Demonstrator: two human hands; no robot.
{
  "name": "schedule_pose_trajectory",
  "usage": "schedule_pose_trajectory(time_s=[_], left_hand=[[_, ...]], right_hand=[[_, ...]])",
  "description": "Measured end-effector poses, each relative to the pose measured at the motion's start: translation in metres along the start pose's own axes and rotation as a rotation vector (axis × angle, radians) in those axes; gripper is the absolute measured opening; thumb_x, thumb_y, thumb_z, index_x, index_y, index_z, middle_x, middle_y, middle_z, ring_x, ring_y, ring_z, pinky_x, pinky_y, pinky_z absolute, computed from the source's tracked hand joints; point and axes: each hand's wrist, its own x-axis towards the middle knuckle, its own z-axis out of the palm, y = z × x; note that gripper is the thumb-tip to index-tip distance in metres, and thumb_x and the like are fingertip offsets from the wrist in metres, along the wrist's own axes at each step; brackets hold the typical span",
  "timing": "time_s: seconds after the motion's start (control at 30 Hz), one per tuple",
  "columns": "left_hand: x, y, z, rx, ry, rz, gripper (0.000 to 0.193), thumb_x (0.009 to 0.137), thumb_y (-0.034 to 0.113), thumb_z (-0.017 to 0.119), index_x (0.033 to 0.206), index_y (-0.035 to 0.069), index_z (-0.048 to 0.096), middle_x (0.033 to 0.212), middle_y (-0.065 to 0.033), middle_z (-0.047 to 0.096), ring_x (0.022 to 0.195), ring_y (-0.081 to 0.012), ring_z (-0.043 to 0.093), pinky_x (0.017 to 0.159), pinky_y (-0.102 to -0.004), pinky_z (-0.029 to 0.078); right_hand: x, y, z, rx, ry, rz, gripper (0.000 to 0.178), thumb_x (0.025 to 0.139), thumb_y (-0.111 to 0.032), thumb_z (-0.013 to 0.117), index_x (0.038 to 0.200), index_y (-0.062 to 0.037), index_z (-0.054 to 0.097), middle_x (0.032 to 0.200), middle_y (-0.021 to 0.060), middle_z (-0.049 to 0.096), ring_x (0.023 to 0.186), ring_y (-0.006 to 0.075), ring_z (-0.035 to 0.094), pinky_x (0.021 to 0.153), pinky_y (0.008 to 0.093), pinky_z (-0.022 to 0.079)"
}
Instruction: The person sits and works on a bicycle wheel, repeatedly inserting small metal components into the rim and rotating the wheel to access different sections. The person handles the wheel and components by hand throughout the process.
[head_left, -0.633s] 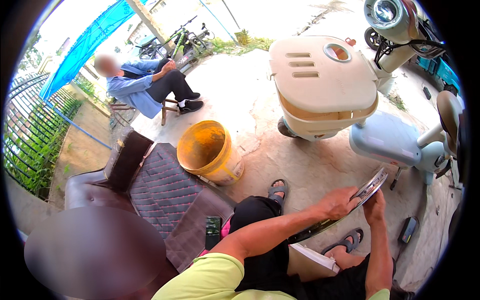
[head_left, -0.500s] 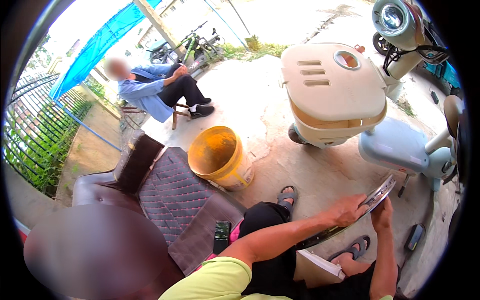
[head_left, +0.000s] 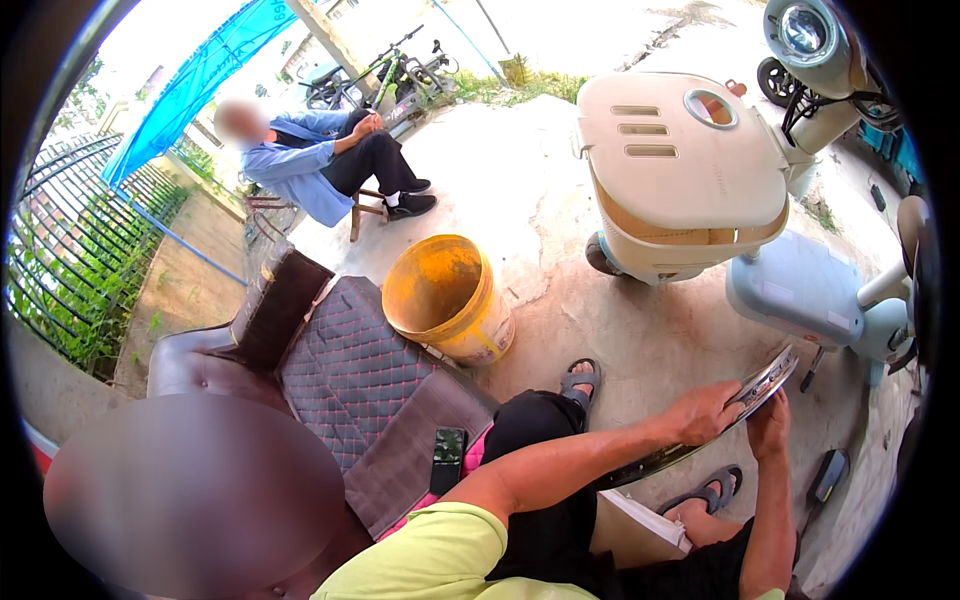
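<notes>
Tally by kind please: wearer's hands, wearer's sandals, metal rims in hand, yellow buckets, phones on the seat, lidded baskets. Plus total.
Wearer's hands: 2 (left hand, right hand)
Sandals: 2 (left sandal, right sandal)
Metal rim: 1
Yellow bucket: 1
Phone: 1
Lidded basket: 1
Total: 8

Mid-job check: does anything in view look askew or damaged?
The lid of the cream basket looks ajar: a gap shows along its near edge. The metal rim in the left hand and right hand shows no obvious damage.
</notes>
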Motion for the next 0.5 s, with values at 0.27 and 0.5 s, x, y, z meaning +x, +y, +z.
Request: schedule_pose_trajectory(time_s=[0.27,0.5], left_hand=[[0.005,0.000,-0.004,-0.009,0.022,0.013,0.028,0.100,0.028,0.054,0.105,0.000,0.057,0.100,-0.0286,0.063,0.095,-0.0495,0.059,0.083,-0.0527,0.046],[0.003,0.002,-0.003,0.016,0.012,0.024,0.028,0.100,0.028,0.054,0.105,0.000,0.056,0.100,-0.0292,0.063,0.096,-0.0500,0.059,0.083,-0.0532,0.046]], right_hand=[[0.003,-0.002,0.012,-0.010,0.015,0.007,0.028,0.106,-0.027,0.051,0.129,-0.0123,0.056,0.116,0.0031,0.067,0.109,0.0221,0.066,0.096,0.0424,0.053],[0.000,-0.004,0.012,-0.020,0.012,0.009,0.027,0.106,-0.028,0.049,0.127,-0.0123,0.057,0.115,0.0031,0.067,0.107,0.0211,0.066,0.093,0.0411,0.054]])
